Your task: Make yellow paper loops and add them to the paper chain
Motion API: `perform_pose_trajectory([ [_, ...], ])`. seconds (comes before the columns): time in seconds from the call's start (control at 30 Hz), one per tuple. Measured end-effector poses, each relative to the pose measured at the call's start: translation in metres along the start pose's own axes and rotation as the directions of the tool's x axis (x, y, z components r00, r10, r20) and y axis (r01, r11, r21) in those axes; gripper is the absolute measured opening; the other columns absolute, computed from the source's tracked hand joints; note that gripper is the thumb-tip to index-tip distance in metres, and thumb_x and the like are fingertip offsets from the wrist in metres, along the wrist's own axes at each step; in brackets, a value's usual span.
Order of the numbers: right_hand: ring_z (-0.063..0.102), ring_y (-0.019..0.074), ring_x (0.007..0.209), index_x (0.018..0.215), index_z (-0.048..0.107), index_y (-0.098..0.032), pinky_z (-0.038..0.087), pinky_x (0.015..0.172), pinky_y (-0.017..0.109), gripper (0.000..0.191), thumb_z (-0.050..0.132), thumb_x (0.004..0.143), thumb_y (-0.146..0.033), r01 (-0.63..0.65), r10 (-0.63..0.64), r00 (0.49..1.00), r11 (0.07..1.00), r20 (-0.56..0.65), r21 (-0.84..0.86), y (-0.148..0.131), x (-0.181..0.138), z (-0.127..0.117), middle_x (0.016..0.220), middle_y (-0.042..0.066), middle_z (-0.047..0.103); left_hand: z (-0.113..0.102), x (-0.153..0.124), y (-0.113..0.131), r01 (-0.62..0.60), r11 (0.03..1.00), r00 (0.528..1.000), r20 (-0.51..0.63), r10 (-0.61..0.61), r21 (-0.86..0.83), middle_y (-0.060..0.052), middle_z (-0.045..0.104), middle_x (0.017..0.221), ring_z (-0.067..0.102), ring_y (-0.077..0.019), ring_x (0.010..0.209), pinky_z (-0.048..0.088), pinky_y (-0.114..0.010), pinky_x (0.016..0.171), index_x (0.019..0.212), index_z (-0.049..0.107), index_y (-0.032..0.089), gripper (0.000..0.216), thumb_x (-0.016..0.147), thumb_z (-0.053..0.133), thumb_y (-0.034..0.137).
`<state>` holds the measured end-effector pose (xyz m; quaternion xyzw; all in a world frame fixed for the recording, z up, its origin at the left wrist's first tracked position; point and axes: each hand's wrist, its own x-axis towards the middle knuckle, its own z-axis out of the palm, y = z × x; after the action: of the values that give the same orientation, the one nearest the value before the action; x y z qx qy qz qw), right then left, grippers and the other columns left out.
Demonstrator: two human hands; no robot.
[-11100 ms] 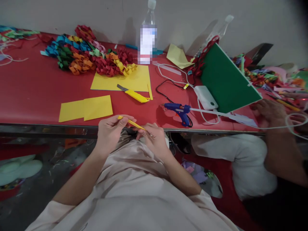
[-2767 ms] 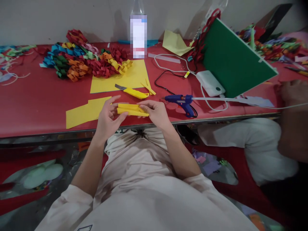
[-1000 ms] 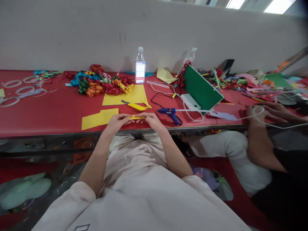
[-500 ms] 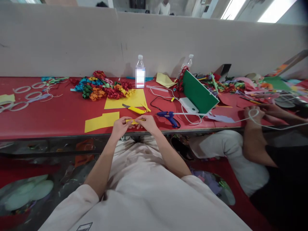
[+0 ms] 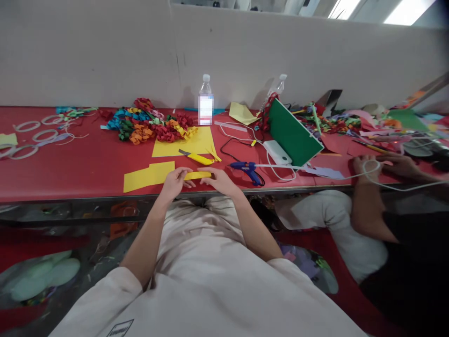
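A narrow yellow paper strip (image 5: pixel 197 175) stretches level between my hands at the table's front edge. My left hand (image 5: pixel 174 182) pinches its left end. At the other end, my right hand (image 5: pixel 222 181) has its fingers closed on the strip, with the fingertips partly hidden. Just beyond lies a yellow utility knife (image 5: pixel 199 158), blade pointing left, partly on a yellow paper sheet (image 5: pixel 164 149). More cut yellow paper (image 5: pixel 149 177) lies left of my left hand. A blue hot glue gun (image 5: pixel 247 172) rests to the right of my right hand.
Colourful paper curls (image 5: pixel 150 124) are heaped behind the yellow sheet, beside a water bottle (image 5: pixel 206 103). A green board (image 5: pixel 294 133) leans near a white power strip (image 5: pixel 278 152). White rings (image 5: pixel 45 135) lie at left. A co-worker's hands (image 5: pixel 382 166) are at right, near a white cable (image 5: pixel 372 173).
My right hand has shifted slightly right, away from my left, so more of the yellow strip shows between them. The view has tipped down a little.
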<state>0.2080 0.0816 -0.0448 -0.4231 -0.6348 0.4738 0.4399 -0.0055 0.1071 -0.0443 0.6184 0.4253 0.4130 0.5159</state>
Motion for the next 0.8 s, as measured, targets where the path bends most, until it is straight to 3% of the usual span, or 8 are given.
perform_pose_trajectory([
  [0.07, 0.068, 0.0157, 0.071, 0.124, 0.072, -0.014, 0.052, 0.068, 0.025, 0.047, 0.074, 0.083, -0.037, 0.001, -0.002, 1.0, 0.999, -0.028, -0.037, -0.001, -0.001, 0.0, 0.081, 0.005, 0.076, 0.0, -0.002, 0.002, -0.01, 1.0, 1.0, 0.019, 0.009, 0.017, -0.007, 0.073, 0.087, 0.074, -0.0184, 0.065, 0.062, -0.03, 0.061, 0.109, 0.066, 0.014, 0.054, 0.089, 0.062, 0.065],
  [0.23, 0.061, 0.0129, 0.058, 0.11, 0.077, -0.013, 0.046, 0.058, 0.023, 0.035, 0.063, 0.092, -0.039, 0.0, -0.005, 0.996, 0.999, -0.094, -0.055, -0.001, 0.0, 0.003, 0.066, 0.002, 0.071, 0.0, -0.005, 0.002, -0.043, 0.994, 0.998, 0.045, 0.039, 0.1, -0.008, 0.076, 0.096, 0.071, -0.0163, 0.069, 0.06, -0.027, 0.064, 0.11, 0.072, 0.016, 0.052, 0.076, 0.081, 0.055],
  [0.33, 0.067, 0.0142, 0.067, 0.114, 0.076, -0.014, 0.051, 0.066, 0.024, 0.037, 0.071, 0.085, -0.037, 0.024, -0.026, 0.997, 0.999, -0.072, -0.027, 0.003, 0.001, 0.003, 0.08, 0.005, 0.076, 0.0, -0.006, 0.002, -0.054, 0.991, 0.998, 0.047, 0.048, 0.121, -0.007, 0.075, 0.083, 0.071, -0.0171, 0.067, 0.058, -0.027, 0.062, 0.112, 0.072, 0.015, 0.051, 0.081, 0.076, 0.055],
  [0.43, 0.072, 0.0163, 0.079, 0.12, 0.075, -0.016, 0.056, 0.078, 0.028, 0.041, 0.073, 0.083, -0.034, 0.048, -0.048, 0.997, 0.999, -0.054, 0.001, 0.008, 0.002, 0.002, 0.093, 0.006, 0.079, 0.001, -0.007, 0.002, -0.065, 0.991, 0.997, 0.052, 0.06, 0.115, -0.006, 0.076, 0.083, 0.073, -0.0185, 0.071, 0.059, -0.027, 0.064, 0.118, 0.069, 0.014, 0.058, 0.077, 0.08, 0.055],
  [0.6, 0.073, 0.0201, 0.099, 0.122, 0.075, -0.018, 0.056, 0.092, 0.031, 0.047, 0.079, 0.078, -0.035, 0.063, -0.065, 0.995, 0.998, -0.072, -0.018, 0.009, 0.0, 0.002, 0.115, 0.01, 0.078, 0.004, -0.009, 0.002, -0.075, 0.99, 0.997, 0.035, 0.072, 0.116, -0.005, 0.074, 0.073, 0.07, -0.0175, 0.062, 0.059, -0.029, 0.064, 0.118, 0.069, 0.012, 0.06, 0.078, 0.078, 0.057],
  [0.8, 0.071, 0.0171, 0.072, 0.117, 0.077, -0.016, 0.055, 0.074, 0.027, 0.039, 0.067, 0.09, -0.042, 0.034, -0.039, 0.997, 0.997, -0.07, -0.062, 0.001, -0.004, 0.003, 0.08, 0.006, 0.078, 0.005, -0.011, 0.005, -0.06, 0.987, 0.998, -0.012, 0.063, 0.146, -0.003, 0.071, 0.067, 0.066, -0.0148, 0.057, 0.054, -0.024, 0.058, 0.112, 0.074, 0.014, 0.052, 0.083, 0.074, 0.057],
])
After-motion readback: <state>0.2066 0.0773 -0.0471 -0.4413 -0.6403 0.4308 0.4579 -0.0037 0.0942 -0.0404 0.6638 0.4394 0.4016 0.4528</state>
